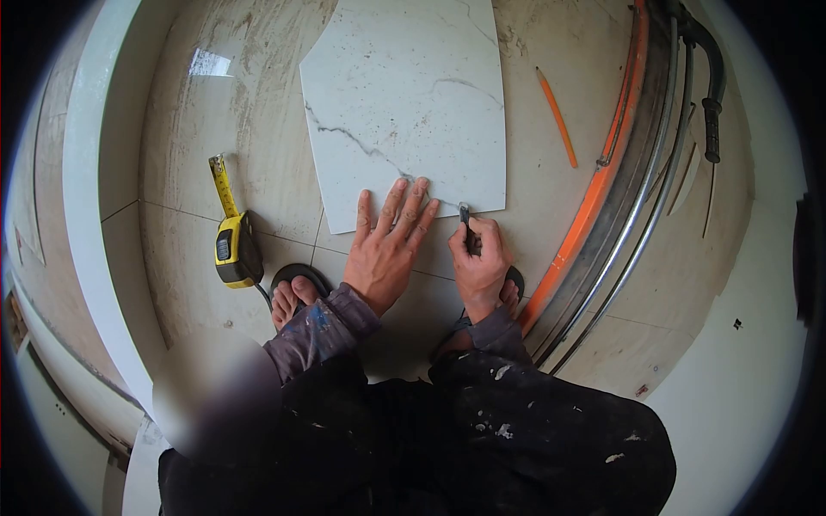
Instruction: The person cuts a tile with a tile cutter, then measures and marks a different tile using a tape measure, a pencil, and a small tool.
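Observation:
A white marble-patterned tile with one slanted corner lies on the floor in front of me. My left hand rests flat on its near edge, fingers spread over the surface. At the tile's near right edge, my right hand is closed around a small dark-handled tool with a pale tip. That tip meets the tile close to its edge; most of the handle is hidden in my fingers. A grey vein runs across the tile to my left fingertips.
A yellow and black tape measure lies at left, its blade partly out. An orange pencil is right of the tile. Farther right stands a manual tile cutter with an orange base, chrome rails and black handle. A white ledge borders the left.

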`<state>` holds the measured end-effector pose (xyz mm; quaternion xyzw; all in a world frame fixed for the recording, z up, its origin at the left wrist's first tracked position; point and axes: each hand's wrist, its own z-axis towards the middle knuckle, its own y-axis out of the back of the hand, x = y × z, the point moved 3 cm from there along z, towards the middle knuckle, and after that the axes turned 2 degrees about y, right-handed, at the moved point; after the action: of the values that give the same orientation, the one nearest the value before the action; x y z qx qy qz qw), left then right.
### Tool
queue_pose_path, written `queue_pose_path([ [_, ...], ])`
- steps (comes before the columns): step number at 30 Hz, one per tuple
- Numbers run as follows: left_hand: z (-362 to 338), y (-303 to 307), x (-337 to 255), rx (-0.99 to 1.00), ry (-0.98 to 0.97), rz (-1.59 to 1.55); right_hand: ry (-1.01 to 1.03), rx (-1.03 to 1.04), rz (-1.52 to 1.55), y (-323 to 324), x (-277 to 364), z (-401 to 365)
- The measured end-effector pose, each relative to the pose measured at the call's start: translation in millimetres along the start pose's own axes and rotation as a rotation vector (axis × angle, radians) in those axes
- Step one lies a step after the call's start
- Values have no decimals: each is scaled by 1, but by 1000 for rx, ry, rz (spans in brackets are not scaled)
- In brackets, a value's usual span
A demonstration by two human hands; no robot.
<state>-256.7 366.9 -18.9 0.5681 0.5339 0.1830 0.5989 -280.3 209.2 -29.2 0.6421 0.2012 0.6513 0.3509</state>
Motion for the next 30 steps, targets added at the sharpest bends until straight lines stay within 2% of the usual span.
queue_pose_path([
  [13,0,1,0,10,1,10,44,0,-33,-1,1,2],
  [30,1,1,1,1,2,21,4,8,-24,-2,3,3],
])
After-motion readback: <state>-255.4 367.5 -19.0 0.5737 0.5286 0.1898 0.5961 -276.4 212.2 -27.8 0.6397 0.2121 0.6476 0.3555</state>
